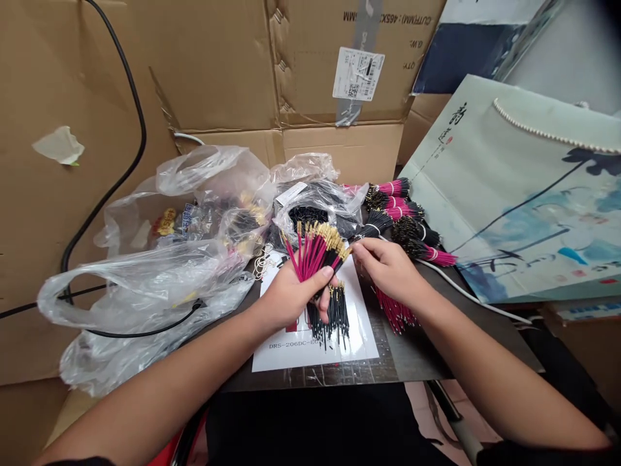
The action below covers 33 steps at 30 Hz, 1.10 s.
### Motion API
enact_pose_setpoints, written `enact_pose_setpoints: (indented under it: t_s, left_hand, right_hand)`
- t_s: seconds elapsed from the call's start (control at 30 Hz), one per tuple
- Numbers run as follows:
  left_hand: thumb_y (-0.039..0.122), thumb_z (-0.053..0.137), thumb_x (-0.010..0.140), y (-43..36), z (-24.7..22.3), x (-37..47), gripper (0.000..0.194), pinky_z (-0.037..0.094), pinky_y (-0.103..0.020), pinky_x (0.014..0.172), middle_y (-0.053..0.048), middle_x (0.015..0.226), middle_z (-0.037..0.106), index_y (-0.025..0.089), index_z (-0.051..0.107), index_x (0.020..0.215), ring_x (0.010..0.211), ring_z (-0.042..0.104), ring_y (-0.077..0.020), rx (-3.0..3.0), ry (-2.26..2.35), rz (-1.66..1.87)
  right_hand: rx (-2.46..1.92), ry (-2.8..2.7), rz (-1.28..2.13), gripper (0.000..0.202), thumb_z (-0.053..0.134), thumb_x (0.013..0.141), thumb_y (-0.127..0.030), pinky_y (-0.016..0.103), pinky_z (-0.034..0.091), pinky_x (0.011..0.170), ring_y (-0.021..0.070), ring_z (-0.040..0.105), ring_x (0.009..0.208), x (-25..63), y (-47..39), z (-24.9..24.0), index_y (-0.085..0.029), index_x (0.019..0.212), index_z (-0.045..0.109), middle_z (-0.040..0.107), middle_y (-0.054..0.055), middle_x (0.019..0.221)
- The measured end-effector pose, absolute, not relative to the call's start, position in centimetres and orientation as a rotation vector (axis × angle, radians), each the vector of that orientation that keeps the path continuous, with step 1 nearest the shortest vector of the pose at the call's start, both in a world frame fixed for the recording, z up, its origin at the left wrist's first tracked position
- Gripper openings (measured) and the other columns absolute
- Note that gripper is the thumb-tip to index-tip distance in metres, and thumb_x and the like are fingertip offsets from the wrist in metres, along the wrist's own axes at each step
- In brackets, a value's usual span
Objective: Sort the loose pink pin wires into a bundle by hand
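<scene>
Gathered in my left hand is a bundle of red and black wires, their gold terminals fanned out at the top. My right hand is closed in a pinch at the right edge of that bundle, its fingertips at the gold end of a wire. Black wires lie below the left hand on a white printed sheet; some may belong to the held bundle. Loose red wires rest on the table under the right hand, which partly covers them.
Tied bundles of red and black wires are piled at the back right, near a large paper bag. Clear plastic bags fill the left side. An open bag of black parts stands behind my hands. Cardboard walls the back.
</scene>
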State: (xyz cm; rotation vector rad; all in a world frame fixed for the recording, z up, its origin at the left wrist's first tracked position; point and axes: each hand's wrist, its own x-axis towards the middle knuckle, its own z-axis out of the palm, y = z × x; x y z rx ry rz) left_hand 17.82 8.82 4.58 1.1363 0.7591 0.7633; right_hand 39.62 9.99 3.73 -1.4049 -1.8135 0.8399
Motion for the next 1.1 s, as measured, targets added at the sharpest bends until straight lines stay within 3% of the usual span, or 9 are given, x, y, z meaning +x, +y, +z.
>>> enact_pose_setpoints:
  t_s: [0.17, 0.3, 0.47, 0.77, 1.1]
  left_hand:
    - [0.049, 0.07, 0.091, 8.2, 4.1, 17.8, 0.038, 0.054, -0.023, 0.04, 0.004, 0.064, 0.064, 0.019, 0.049, 0.1, 0.042, 0.062, -0.0123, 1.151, 0.746, 0.634]
    - [0.049, 0.071, 0.09, 8.2, 3.9, 17.5, 0.041, 0.055, -0.021, 0.04, 0.002, 0.069, 0.066, 0.018, 0.048, 0.105, 0.043, 0.064, -0.0121, 1.084, 0.731, 0.629]
    - [0.044, 0.073, 0.09, 8.2, 3.9, 17.1, 0.04, 0.057, -0.021, 0.041, 0.0, 0.076, 0.068, 0.018, 0.047, 0.107, 0.046, 0.065, -0.0115, 1.016, 0.723, 0.645]
    - [0.037, 0.07, 0.093, 7.9, 2.3, 16.8, 0.028, 0.058, -0.024, 0.04, 0.0, 0.082, 0.066, 0.019, 0.05, 0.103, 0.053, 0.068, -0.0139, 0.952, 0.731, 0.687]
    - [0.043, 0.071, 0.091, 7.9, 2.2, 16.9, 0.039, 0.059, -0.026, 0.041, -0.002, 0.085, 0.066, 0.018, 0.048, 0.111, 0.058, 0.07, -0.0171, 0.995, 0.787, 0.614]
  right_hand:
    - [-1.182, -1.626, 1.181, 0.048, 0.053, 0.096, -0.064, 0.031, 0.041, 0.062, 0.0147, 0.051, 0.062, 39.3, 8.4, 3.5, -0.021, 0.083, 0.068, 0.056, 0.0, 0.065]
    - [-1.181, -1.611, 1.258, 0.037, 0.068, 0.09, -0.055, 0.029, 0.04, 0.06, 0.0137, 0.05, 0.061, 38.7, 7.7, 3.6, -0.02, 0.08, 0.068, 0.057, -0.001, 0.065]
    - [-1.152, -1.53, 1.436, 0.028, 0.07, 0.091, -0.047, 0.029, 0.046, 0.064, 0.0142, 0.059, 0.063, 38.6, 7.7, 3.6, -0.02, 0.084, 0.071, 0.064, 0.0, 0.067]
    - [-1.154, -1.428, 1.563, 0.029, 0.074, 0.089, -0.047, 0.027, 0.05, 0.068, 0.0127, 0.062, 0.064, 39.7, 8.1, 3.5, -0.019, 0.084, 0.072, 0.069, 0.001, 0.07]
    - [-1.222, -1.455, 1.584, 0.027, 0.077, 0.085, -0.045, 0.027, 0.05, 0.067, 0.0125, 0.062, 0.064, 38.9, 7.9, 3.3, -0.018, 0.081, 0.076, 0.069, 0.001, 0.068]
